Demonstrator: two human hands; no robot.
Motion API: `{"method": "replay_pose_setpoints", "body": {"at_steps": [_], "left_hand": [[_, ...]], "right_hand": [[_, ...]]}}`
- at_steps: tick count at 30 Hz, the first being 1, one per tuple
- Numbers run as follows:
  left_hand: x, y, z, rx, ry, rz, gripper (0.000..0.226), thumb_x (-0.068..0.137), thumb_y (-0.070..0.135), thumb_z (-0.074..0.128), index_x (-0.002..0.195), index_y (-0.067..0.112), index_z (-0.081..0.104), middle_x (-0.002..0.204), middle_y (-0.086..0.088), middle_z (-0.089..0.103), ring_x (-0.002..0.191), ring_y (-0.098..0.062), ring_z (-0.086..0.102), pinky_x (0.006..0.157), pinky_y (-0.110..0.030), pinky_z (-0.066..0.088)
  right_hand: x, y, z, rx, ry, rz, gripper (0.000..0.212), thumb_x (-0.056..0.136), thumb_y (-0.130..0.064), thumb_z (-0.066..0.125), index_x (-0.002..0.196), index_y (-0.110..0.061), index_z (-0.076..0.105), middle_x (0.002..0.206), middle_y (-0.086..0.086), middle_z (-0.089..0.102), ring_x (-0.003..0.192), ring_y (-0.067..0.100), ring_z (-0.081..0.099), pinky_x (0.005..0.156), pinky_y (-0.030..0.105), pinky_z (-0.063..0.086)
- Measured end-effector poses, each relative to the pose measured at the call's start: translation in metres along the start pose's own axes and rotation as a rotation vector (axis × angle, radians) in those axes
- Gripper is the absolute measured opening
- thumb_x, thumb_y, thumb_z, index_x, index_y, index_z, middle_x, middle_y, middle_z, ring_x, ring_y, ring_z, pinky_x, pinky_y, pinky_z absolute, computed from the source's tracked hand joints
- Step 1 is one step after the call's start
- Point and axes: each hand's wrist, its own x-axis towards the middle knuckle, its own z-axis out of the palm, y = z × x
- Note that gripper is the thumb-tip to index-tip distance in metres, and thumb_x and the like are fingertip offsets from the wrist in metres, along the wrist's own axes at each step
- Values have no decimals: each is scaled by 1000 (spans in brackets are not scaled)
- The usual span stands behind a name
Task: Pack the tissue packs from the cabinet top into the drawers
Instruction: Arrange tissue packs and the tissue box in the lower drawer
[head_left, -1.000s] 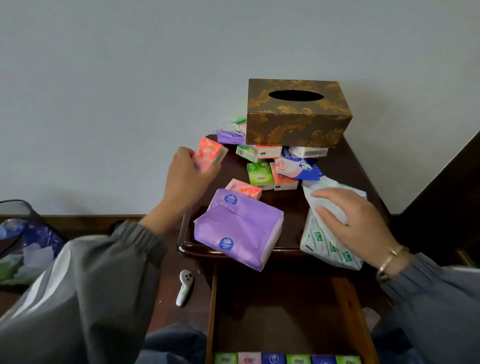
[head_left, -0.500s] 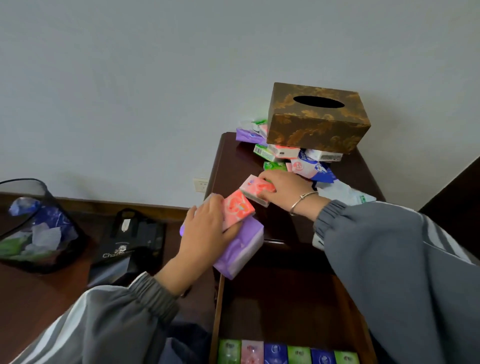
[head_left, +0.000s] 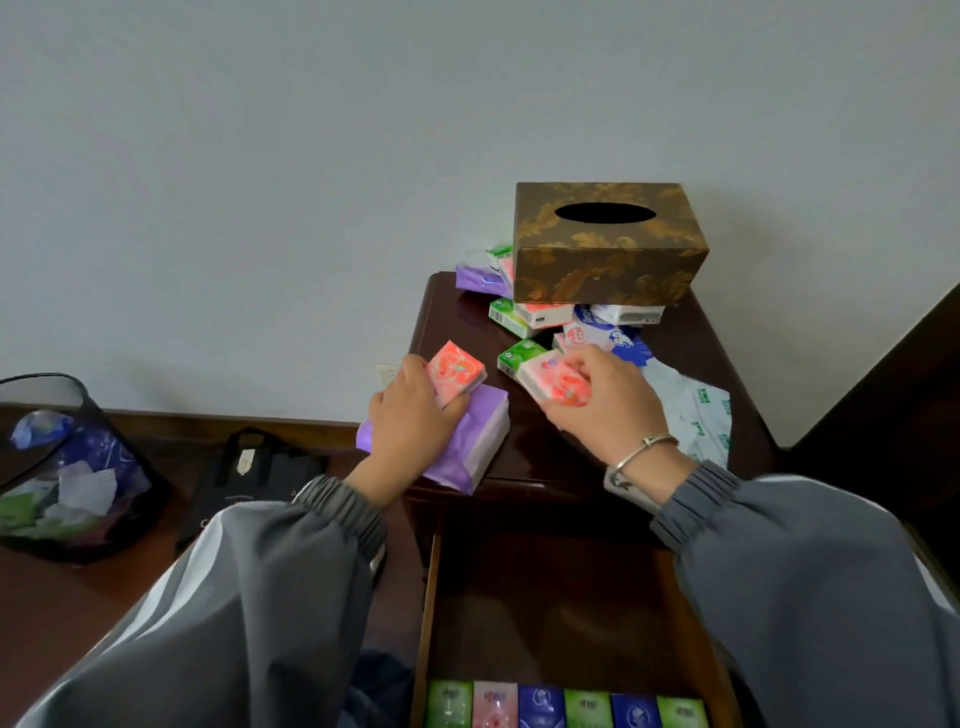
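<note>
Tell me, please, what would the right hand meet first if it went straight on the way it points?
Probably the small green pack just beyond the pink pack that the right hand grips; depth is unclear.

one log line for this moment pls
left hand: grips pink pack | right hand: grips second pink pack | drawer: open, pack row at front

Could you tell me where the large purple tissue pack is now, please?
In the head view, the purple pack overhangs the front-left corner of the cabinet top, under the left hand gripping a small pink pack.
</note>
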Motion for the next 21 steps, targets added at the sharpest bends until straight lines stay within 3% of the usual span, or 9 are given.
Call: {"method": "replay_pose_setpoints", "body": {"at_steps": [3,5,7,10,13,15,16,18,21], "left_hand": [[9,18,-3,-189,24,-107,54,84,43,66,120,9,45,117,-11,62,107,-36,58,95,-42,41],[7,28,-9,-296,149,-100,58,81,37,69,128,10,47,121,-10,57,110,-31,56,97,-41,42],[-1,38,-13,-344,190,-29,60,79,32,71,131,12,47,119,-7,52,104,-22,53,88,-31,41],[-16,50,-15,-492,14,-46,52,81,44,68,120,12,56,110,-6,60,94,-16,56,78,-29,44],[-30,58,-21,-740,-332,-249,61,90,66,41,120,16,61,114,-4,68,101,-13,62,86,-29,47],[-34,57,-27,-928,-466,-295,63,90,70,32,108,23,70,99,1,75,95,-10,66,81,-27,46],[-34,54,-30,-970,-510,-280,63,87,72,35,102,24,72,92,2,76,90,-9,67,78,-27,46],[-32,49,-32,-978,-544,-241,58,82,72,48,100,23,74,96,-1,76,93,-12,67,87,-30,46],[-25,41,-34,-984,-589,-265,44,82,62,59,97,24,75,101,-4,76,97,-13,67,99,-35,44]], "right_hand": [[-15,12,-13,204,69,75,47,69,-39,74,109,-23,56,104,-1,63,95,19,58,76,35,51],[-22,15,-18,342,111,103,44,69,-36,76,107,-24,57,101,-5,63,88,12,59,69,25,49],[-26,10,-22,459,128,103,43,69,-35,76,107,-27,57,100,-9,62,81,1,58,63,11,43],[-32,-8,-25,604,118,51,42,70,-36,75,107,-29,56,96,-18,61,81,-7,58,64,6,45],[-37,-29,-21,668,96,-18,38,72,-37,75,104,-32,55,93,-21,61,79,-11,58,62,4,44],[-40,-39,-15,650,88,-23,41,72,-38,76,106,-27,55,99,-14,63,81,-6,59,64,6,45],[-40,-43,-12,640,83,-26,44,72,-38,76,109,-25,56,103,-10,63,85,-2,60,66,8,46],[-41,-47,-8,629,41,-65,52,71,-39,77,116,-24,55,110,-7,61,94,4,59,73,11,48],[-41,-45,-9,648,-108,-130,62,73,-32,77,128,-27,49,115,-13,56,99,-3,54,73,2,43]]}}
